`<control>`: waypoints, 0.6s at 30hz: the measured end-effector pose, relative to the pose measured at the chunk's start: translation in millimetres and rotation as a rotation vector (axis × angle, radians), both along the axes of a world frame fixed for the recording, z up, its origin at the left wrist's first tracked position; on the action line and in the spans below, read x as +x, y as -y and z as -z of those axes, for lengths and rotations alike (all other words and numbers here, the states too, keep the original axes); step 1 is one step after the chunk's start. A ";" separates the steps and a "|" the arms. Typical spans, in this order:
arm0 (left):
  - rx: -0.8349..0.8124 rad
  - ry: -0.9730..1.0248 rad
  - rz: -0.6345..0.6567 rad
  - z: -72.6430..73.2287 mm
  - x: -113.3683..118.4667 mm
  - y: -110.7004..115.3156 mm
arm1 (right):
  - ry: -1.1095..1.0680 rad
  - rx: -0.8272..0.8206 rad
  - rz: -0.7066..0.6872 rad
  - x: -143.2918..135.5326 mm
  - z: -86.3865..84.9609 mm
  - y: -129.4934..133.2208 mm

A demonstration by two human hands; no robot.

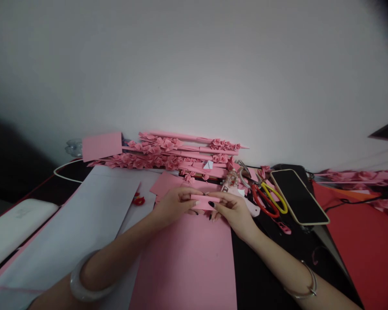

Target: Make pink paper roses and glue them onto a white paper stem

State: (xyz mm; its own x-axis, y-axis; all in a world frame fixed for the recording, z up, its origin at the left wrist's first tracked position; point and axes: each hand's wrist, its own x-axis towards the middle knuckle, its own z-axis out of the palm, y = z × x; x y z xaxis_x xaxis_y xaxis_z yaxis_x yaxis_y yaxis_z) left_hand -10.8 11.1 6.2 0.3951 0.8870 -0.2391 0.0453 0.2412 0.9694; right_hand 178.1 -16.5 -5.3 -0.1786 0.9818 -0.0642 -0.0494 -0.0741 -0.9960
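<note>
A small pink paper piece [204,201], folded or rolled into a narrow strip, is held between both hands. My left hand [175,206] pinches its left end between thumb and fingers. At the right end, my right hand [233,210] grips it the same way, its dark-nailed thumb on the front. Below the hands lies a large pink sheet [187,262]. Smaller pink sheets [163,184] lie just behind my left hand.
Pink paper flower stems [161,161] line the wall. Red and yellow-handled scissors [265,206] and a phone [299,198] lie right. White sheets [84,219] and a white device [22,224] are left; red paper [368,245] is far right.
</note>
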 end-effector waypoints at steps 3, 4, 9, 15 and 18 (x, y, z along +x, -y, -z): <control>-0.002 -0.011 0.003 0.8 -0.1 0.2 | -0.007 0.003 -0.010 -0.4 1.4 -0.6; 0.000 -0.016 0.006 1.0 -0.1 0.0 | -0.008 0.002 -0.014 -0.5 1.8 -0.8; 0.009 -0.031 0.027 1.8 -0.8 -1.6 | 0.018 -0.035 -0.038 -0.6 -0.3 -0.1; 0.045 -0.011 0.161 6.6 -3.3 2.0 | 0.211 -0.051 -0.127 -1.3 -5.9 4.6; 0.063 0.007 0.215 9.4 -4.0 4.5 | 0.345 0.066 -0.171 -2.2 -7.5 5.8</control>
State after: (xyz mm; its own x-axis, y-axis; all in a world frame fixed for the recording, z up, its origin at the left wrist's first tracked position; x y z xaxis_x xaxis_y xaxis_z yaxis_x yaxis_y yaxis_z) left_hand -14.8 6.6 -3.2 0.5783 0.7952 -0.1821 0.0818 0.1655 0.9828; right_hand 175.9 -22.3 2.2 -0.3192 0.9437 -0.0868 0.2966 0.0125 -0.9549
